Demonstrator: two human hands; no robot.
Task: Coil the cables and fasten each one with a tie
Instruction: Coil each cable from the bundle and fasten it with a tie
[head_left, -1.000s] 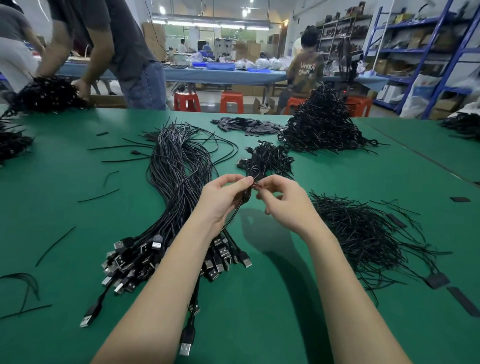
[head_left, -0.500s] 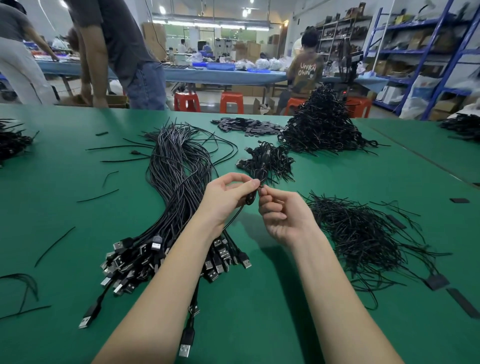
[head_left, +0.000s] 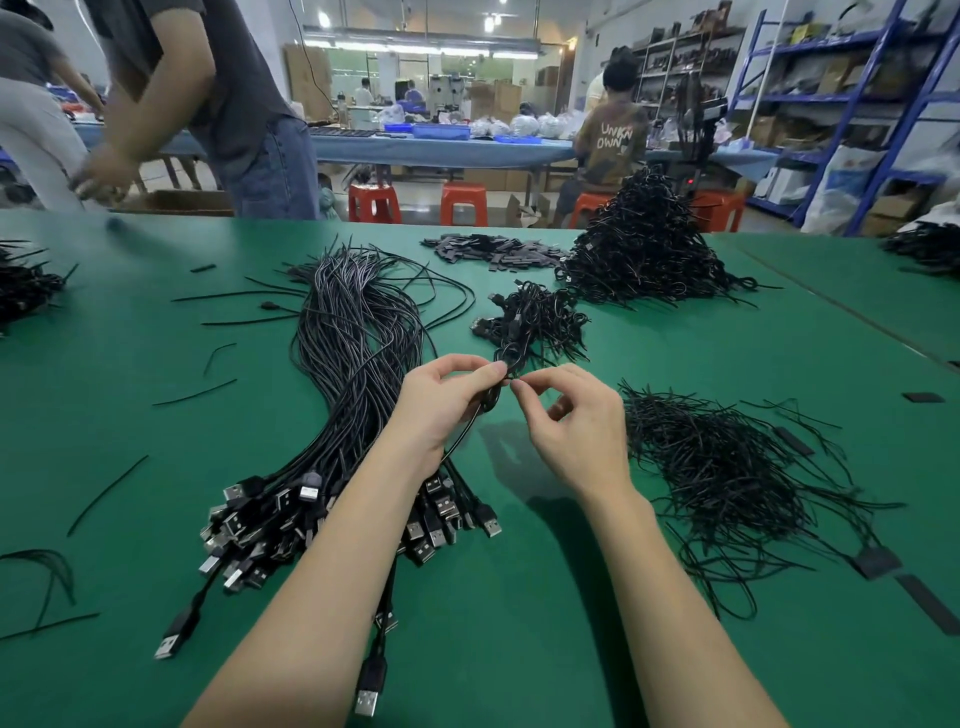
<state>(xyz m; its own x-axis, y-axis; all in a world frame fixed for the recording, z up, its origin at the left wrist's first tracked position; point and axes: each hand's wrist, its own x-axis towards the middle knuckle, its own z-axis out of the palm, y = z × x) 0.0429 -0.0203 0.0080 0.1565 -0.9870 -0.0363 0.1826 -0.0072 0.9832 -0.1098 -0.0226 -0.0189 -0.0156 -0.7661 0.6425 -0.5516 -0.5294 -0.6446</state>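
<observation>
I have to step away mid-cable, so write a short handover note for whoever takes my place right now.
Left hand: grip on the coiled cable, held above the table.
Right hand: pinching the tie at the coil.
Uncoiled cables: long bundle on the left.
Loose ties: pile on the right.
Done: small heap of tied coils ahead, bigger heap behind it.
Left: finish fastening this tie, then coil and tie the rest.

Glossy black plastic-sheathed cables (head_left: 358, 343), shiny metal plugs (head_left: 236, 525), matt green tabletop (head_left: 130, 405).
</observation>
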